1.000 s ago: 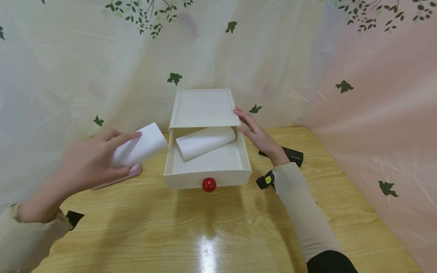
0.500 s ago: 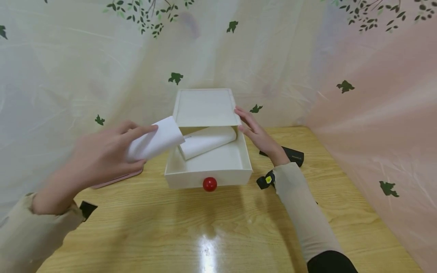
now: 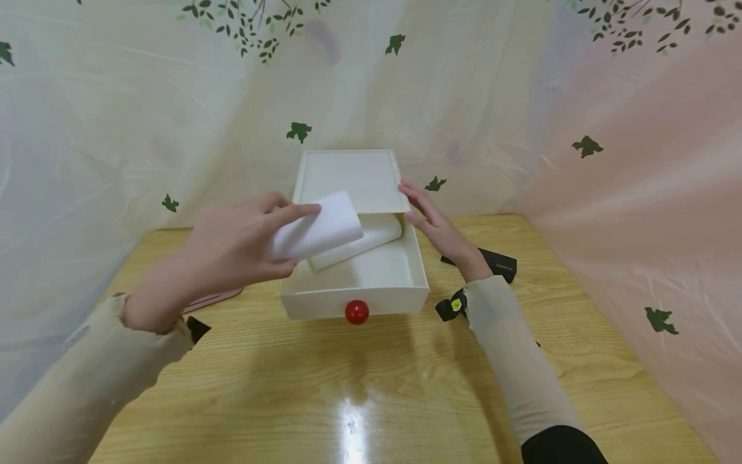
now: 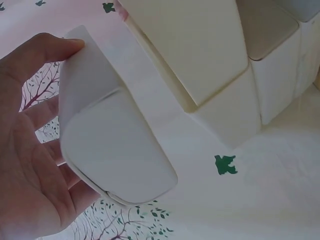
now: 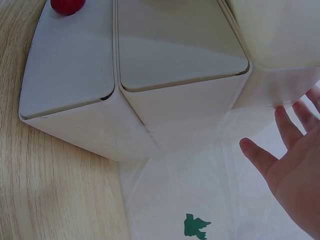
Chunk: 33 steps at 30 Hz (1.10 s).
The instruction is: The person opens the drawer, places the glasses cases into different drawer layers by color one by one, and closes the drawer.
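Note:
My left hand [image 3: 232, 245] grips a white oblong case [image 3: 321, 225], thumb and fingers on opposite sides, and holds it above the left part of an open drawer [image 3: 313, 306]. In the left wrist view the end of this case [image 4: 115, 140] has a rounded outline. A second white case [image 3: 379, 229] lies slantwise in the drawer, partly covered by the held one. The drawer, with a red knob [image 3: 357, 312], sticks out of a white drawer unit [image 3: 348, 177]. My right hand [image 3: 440, 232] rests its extended fingers against the unit's right side.
A black case [image 3: 500, 263] lies on the wooden table [image 3: 290, 399] behind my right wrist. At left a pink flat object [image 3: 214, 299] is partly hidden under my left forearm. Lower closed drawers [image 5: 175, 45] show in the right wrist view. A leaf-printed sheet [image 3: 232, 129] hangs behind.
My left hand has carried the white case rightward, from beside the drawer to over it, covering part of the second case. My right hand has stayed at the unit's side.

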Tool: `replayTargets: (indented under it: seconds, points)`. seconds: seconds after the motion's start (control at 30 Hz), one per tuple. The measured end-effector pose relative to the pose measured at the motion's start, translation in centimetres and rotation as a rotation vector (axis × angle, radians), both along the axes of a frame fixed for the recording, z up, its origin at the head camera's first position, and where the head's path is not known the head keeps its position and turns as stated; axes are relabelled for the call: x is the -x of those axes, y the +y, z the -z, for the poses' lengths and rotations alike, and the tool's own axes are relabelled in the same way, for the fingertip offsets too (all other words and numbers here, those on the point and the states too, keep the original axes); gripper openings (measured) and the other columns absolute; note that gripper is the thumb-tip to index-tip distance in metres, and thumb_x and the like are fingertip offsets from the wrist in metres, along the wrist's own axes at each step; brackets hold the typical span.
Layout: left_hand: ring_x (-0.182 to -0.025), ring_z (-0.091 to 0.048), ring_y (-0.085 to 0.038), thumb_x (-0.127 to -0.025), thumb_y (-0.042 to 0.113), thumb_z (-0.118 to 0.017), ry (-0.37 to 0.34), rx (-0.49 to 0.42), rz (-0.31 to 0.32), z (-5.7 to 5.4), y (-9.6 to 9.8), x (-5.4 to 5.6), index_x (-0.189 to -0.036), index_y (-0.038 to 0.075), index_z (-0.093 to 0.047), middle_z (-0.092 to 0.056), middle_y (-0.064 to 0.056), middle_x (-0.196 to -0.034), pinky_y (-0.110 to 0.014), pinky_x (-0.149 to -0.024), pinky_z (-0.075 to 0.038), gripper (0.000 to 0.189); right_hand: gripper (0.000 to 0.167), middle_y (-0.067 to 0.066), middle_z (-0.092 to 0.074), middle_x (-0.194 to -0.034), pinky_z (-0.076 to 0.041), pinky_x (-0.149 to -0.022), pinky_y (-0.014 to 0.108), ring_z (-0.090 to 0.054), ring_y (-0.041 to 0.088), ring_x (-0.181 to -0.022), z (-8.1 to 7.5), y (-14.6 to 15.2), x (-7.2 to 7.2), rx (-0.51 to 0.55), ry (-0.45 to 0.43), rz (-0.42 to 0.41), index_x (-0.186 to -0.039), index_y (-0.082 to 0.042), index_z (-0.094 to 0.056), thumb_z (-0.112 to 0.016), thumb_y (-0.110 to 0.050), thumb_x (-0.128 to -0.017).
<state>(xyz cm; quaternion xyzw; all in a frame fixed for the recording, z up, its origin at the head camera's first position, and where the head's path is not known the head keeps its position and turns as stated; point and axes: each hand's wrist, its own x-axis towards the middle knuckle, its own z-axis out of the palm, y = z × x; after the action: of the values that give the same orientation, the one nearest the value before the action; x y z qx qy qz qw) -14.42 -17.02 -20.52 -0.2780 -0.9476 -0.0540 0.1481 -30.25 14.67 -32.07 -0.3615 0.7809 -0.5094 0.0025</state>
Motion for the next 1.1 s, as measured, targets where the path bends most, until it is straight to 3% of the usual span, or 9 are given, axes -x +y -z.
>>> replayTargets:
  seconds: [0.17, 0.4, 0.77, 1.1]
  points:
    - [-0.084, -0.060, -0.020, -0.077, 0.029, -0.076, -0.014, 0.015, 0.025, -0.3, 1.1, 0.9, -0.139, 0.027, -0.052, -0.062, -0.004, -0.117, -0.028, -0.050, -0.041, 0.067, 0.053, -0.002, -0.010, -0.164, -0.015, -0.121, 0.056, -0.009, 0.020, -0.152, 0.1, 0.0, 0.1, -0.001, 0.002, 0.001, -0.154, -0.016, -0.023, -0.038, -0.021, -0.104]
    - [-0.087, -0.061, -0.019, -0.078, 0.032, -0.077, -0.031, 0.003, 0.067, -0.2, 2.7, 1.8, -0.140, 0.028, -0.051, -0.061, -0.002, -0.120, -0.037, -0.060, -0.051, 0.068, 0.053, -0.004, -0.009, -0.164, -0.015, -0.121, 0.055, -0.011, 0.020, -0.151, 0.2, 0.1, 0.2, -0.009, -0.016, 0.005, -0.155, -0.018, -0.022, -0.039, -0.026, -0.105]
    - [-0.077, -0.062, -0.019, -0.074, 0.030, -0.081, 0.009, -0.034, 0.167, 0.9, 4.3, 3.1, -0.135, 0.023, -0.056, -0.064, -0.004, -0.114, -0.031, -0.056, -0.048, 0.066, 0.056, -0.005, -0.010, -0.164, -0.019, -0.118, 0.060, -0.013, 0.022, -0.151, 0.0, 0.2, 0.0, 0.004, -0.032, 0.012, -0.154, -0.019, -0.024, -0.042, -0.034, -0.103]
    - [-0.078, -0.063, -0.019, -0.072, 0.034, -0.082, -0.019, 0.006, 0.177, 2.1, 5.3, 3.2, -0.131, 0.024, -0.058, -0.066, -0.004, -0.113, -0.036, -0.055, -0.051, 0.065, 0.055, -0.006, -0.010, -0.164, -0.015, -0.118, 0.063, -0.009, 0.021, -0.152, -0.1, 0.1, -0.2, -0.002, -0.024, 0.016, -0.154, -0.020, -0.024, -0.041, -0.032, -0.104]
